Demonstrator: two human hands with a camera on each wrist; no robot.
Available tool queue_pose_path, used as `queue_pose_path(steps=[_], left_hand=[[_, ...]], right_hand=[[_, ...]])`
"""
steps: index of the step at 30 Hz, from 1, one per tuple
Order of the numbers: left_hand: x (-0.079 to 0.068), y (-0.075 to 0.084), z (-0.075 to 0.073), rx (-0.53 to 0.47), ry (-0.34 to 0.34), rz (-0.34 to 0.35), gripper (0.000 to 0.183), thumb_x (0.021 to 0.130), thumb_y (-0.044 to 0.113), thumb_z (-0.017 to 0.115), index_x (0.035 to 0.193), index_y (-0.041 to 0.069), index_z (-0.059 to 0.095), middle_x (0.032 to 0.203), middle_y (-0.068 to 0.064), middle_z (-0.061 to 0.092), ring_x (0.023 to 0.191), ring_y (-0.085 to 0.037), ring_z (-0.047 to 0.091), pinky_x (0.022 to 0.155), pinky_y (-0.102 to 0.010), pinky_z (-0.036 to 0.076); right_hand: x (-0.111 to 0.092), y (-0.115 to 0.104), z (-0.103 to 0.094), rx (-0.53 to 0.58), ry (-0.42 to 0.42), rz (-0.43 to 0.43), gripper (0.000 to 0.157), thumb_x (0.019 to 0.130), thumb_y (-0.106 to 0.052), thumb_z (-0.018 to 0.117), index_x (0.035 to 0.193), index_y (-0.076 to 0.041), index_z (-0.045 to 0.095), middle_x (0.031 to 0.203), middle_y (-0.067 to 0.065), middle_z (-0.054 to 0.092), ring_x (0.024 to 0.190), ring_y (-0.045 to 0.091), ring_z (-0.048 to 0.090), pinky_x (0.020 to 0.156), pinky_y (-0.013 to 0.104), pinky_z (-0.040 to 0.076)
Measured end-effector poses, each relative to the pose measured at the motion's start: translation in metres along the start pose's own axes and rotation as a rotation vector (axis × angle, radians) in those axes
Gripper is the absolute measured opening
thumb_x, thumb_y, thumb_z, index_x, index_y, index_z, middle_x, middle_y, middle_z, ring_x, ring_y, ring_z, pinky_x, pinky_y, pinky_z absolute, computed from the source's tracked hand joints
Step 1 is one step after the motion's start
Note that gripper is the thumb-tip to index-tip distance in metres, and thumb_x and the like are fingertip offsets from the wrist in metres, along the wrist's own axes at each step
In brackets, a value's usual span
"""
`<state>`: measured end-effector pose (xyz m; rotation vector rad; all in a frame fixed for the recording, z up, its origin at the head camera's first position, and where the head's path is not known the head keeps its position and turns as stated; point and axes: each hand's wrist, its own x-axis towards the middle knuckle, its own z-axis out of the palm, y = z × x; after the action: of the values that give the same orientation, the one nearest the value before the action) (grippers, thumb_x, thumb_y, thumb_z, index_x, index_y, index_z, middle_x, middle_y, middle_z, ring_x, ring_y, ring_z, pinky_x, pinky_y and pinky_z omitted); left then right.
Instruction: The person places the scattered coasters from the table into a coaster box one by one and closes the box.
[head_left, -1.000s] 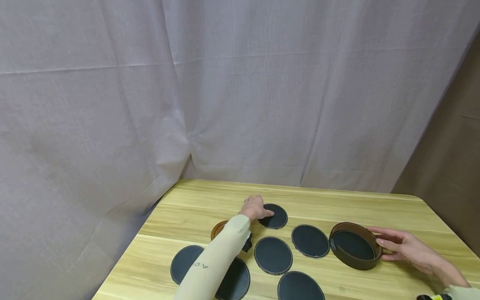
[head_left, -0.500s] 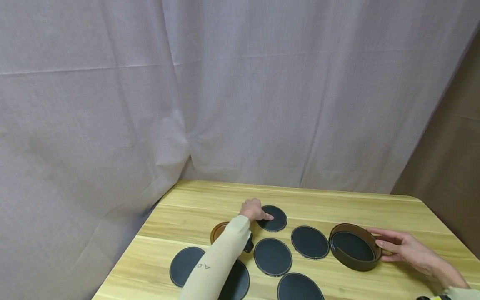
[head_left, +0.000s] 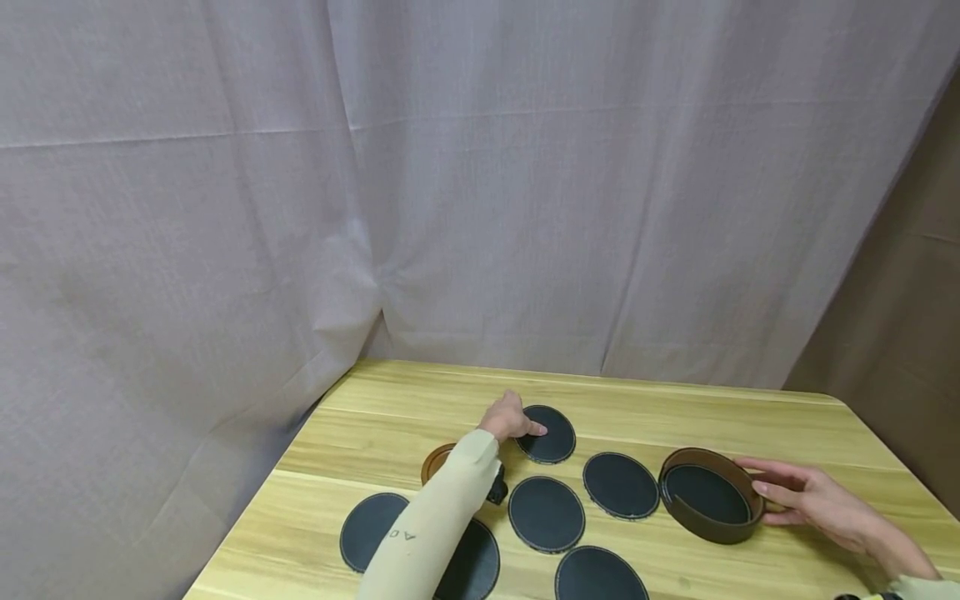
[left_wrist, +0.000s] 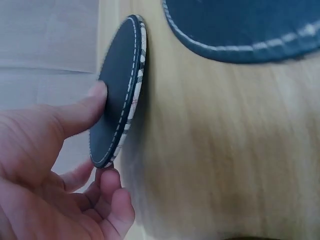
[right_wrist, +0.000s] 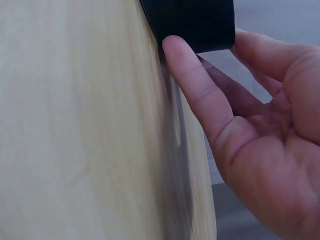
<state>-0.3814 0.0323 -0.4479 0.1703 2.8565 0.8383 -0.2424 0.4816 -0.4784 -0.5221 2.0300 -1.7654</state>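
A black stitched coaster (head_left: 557,443), placed farther back and to the left of the round brown holder (head_left: 712,527), was pinched between the thumb and fingers of the left hand (head_left: 507,418); the holder's wall was gripped by the fingers of the right hand (head_left: 817,500); another black coaster (head_left: 621,485) was set just left of the holder.
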Motion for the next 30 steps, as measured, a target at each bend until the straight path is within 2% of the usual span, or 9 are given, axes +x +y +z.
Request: queue_pose_path(steps=[2, 5, 7, 10, 13, 16, 23, 26, 30], left_hand=[[0.0, 0.002, -0.001, -0.028, 0.021, 0.017, 0.055, 0.078, 0.037, 0.084, 0.113, 0.003, 0.056, 0.096, -0.009, 0.062, 0.08, -0.021, 0.053, 0.073, -0.033, 0.048], [0.002, 0.005, -0.003, -0.016, 0.033, 0.059, 0.034, 0.082, 0.031, 0.081, 0.082, 0.007, 0.057, 0.073, -0.002, 0.052, 0.066, -0.017, 0.045, 0.059, -0.028, 0.041], [0.003, 0.008, -0.005, 0.007, 0.037, 0.096, 0.041, 0.085, 0.028, 0.078, 0.065, 0.011, 0.047, 0.061, 0.002, 0.038, 0.056, -0.014, 0.036, 0.052, -0.025, 0.032], [0.003, 0.012, -0.01, 0.013, 0.045, 0.143, 0.055, 0.091, 0.021, 0.071, 0.056, 0.015, 0.029, 0.053, 0.004, 0.022, 0.048, -0.012, 0.023, 0.046, -0.023, 0.022], [0.002, 0.015, -0.016, -0.016, 0.047, 0.178, 0.053, 0.094, 0.012, 0.062, 0.056, 0.016, 0.025, 0.052, 0.005, 0.018, 0.047, -0.011, 0.017, 0.046, -0.023, 0.018], [0.0, 0.017, -0.02, -0.042, 0.029, 0.196, 0.045, 0.095, 0.009, 0.055, 0.06, 0.016, 0.028, 0.055, 0.004, 0.023, 0.049, -0.012, 0.022, 0.048, -0.023, 0.021], [-0.004, 0.019, -0.025, -0.103, -0.01, 0.199, 0.013, 0.098, 0.014, 0.056, 0.087, 0.008, 0.059, 0.079, 0.0, 0.052, 0.067, -0.012, 0.046, 0.06, -0.023, 0.037], [-0.004, 0.021, -0.026, -0.154, -0.035, 0.171, 0.011, 0.098, 0.015, 0.055, 0.103, 0.008, 0.063, 0.083, -0.002, 0.057, 0.062, -0.012, 0.049, 0.055, -0.023, 0.04], [-0.003, 0.022, -0.026, -0.216, -0.066, 0.146, 0.008, 0.098, 0.013, 0.055, 0.103, 0.008, 0.059, 0.073, -0.002, 0.053, 0.05, -0.011, 0.045, 0.05, -0.025, 0.042]], right_hand=[[0.0, 0.0, 0.0, -0.006, 0.008, 0.001, 0.045, 0.106, -0.005, 0.038, 0.148, -0.02, 0.044, 0.129, -0.03, 0.056, 0.115, -0.004, 0.058, 0.086, 0.034, 0.058], [0.0, -0.001, 0.0, -0.008, 0.013, 0.001, 0.045, 0.106, -0.005, 0.039, 0.148, -0.019, 0.044, 0.129, -0.03, 0.056, 0.114, -0.003, 0.058, 0.086, 0.034, 0.058], [0.0, -0.001, 0.001, -0.004, 0.009, -0.003, 0.045, 0.105, -0.005, 0.039, 0.148, -0.02, 0.044, 0.129, -0.029, 0.057, 0.114, -0.003, 0.059, 0.086, 0.034, 0.058], [0.0, -0.001, 0.001, 0.006, 0.003, -0.007, 0.046, 0.105, -0.005, 0.039, 0.147, -0.022, 0.046, 0.129, -0.027, 0.058, 0.113, 0.001, 0.06, 0.087, 0.034, 0.058], [0.0, -0.001, 0.001, 0.007, 0.005, -0.007, 0.046, 0.105, -0.005, 0.039, 0.146, -0.023, 0.047, 0.128, -0.026, 0.059, 0.113, 0.001, 0.061, 0.086, 0.034, 0.058], [0.001, -0.001, 0.0, 0.003, 0.012, -0.002, 0.045, 0.106, -0.005, 0.039, 0.147, -0.022, 0.046, 0.128, -0.028, 0.058, 0.113, 0.0, 0.06, 0.086, 0.034, 0.058], [0.002, -0.001, 0.0, -0.011, 0.014, 0.009, 0.045, 0.106, -0.006, 0.039, 0.149, -0.019, 0.043, 0.129, -0.031, 0.056, 0.114, -0.007, 0.057, 0.087, 0.033, 0.058], [0.002, -0.002, 0.0, -0.017, 0.023, 0.01, 0.045, 0.106, -0.006, 0.039, 0.149, -0.018, 0.043, 0.129, -0.031, 0.056, 0.114, -0.006, 0.057, 0.086, 0.034, 0.058], [0.003, -0.003, 0.0, -0.026, 0.035, 0.012, 0.045, 0.106, -0.006, 0.039, 0.149, -0.016, 0.042, 0.129, -0.032, 0.055, 0.114, -0.008, 0.056, 0.086, 0.034, 0.058]])
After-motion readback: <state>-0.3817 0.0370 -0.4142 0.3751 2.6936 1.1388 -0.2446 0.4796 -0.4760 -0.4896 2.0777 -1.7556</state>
